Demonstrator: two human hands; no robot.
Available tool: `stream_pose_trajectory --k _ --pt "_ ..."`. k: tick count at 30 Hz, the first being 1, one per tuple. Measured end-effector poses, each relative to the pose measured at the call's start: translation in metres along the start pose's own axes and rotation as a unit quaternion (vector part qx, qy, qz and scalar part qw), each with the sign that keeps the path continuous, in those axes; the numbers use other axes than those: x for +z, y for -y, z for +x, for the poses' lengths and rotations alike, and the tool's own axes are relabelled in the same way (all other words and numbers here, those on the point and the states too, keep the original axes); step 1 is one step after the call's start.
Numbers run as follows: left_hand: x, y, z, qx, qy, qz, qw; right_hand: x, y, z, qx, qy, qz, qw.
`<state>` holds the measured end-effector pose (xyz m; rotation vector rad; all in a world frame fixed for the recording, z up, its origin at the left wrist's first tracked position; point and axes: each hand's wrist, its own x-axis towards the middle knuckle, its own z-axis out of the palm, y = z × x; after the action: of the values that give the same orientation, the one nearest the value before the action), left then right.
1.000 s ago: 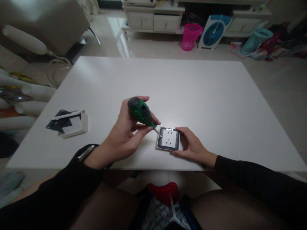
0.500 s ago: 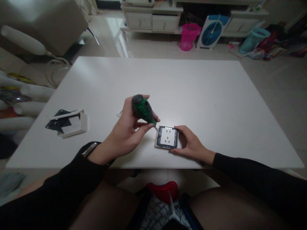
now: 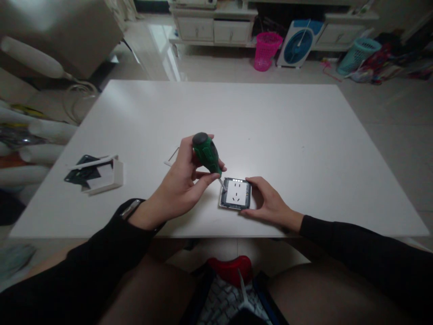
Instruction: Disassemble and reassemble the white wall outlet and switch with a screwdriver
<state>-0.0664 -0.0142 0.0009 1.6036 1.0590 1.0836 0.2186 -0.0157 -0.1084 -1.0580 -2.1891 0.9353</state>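
Observation:
My left hand (image 3: 184, 180) is closed around the green and black handle of a screwdriver (image 3: 207, 152). The screwdriver leans, its shaft running down to the left side of a wall socket (image 3: 236, 193). This socket has a white face with slots and a dark frame, and it lies face up near the table's front edge. With thumb and fingers, my right hand (image 3: 270, 204) grips the socket's right side. A thin white frame-like piece (image 3: 168, 163) shows partly behind my left hand, which hides the rest of it.
On the left of the white table (image 3: 287, 122) lies an open white box (image 3: 117, 174) with dark plates (image 3: 84, 171) in it. Beyond the table stand a pink basket (image 3: 265, 52), a blue and white fan (image 3: 299, 44) and a teal basket (image 3: 358, 56).
The screwdriver's handle has shifted slightly to the right and stands a bit steeper, with my left hand moving along. My right hand and the socket have stayed in place.

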Motion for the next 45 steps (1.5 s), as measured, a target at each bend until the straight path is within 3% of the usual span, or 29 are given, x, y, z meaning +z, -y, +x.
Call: stream_pose_trajectory --k 13,24,45 --pt "0.005 0.003 0.008 0.011 0.000 -0.021 1.000 0.000 0.001 0.001 -0.001 0.002 0.008 1.000" --pt "0.007 0.007 0.010 0.069 0.017 -0.008 0.997 0.001 -0.002 0.001 -0.005 -0.002 0.008 1.000" --pt "0.010 0.008 0.015 0.051 0.041 0.019 0.998 0.001 -0.003 0.001 -0.014 -0.003 0.003 1.000"
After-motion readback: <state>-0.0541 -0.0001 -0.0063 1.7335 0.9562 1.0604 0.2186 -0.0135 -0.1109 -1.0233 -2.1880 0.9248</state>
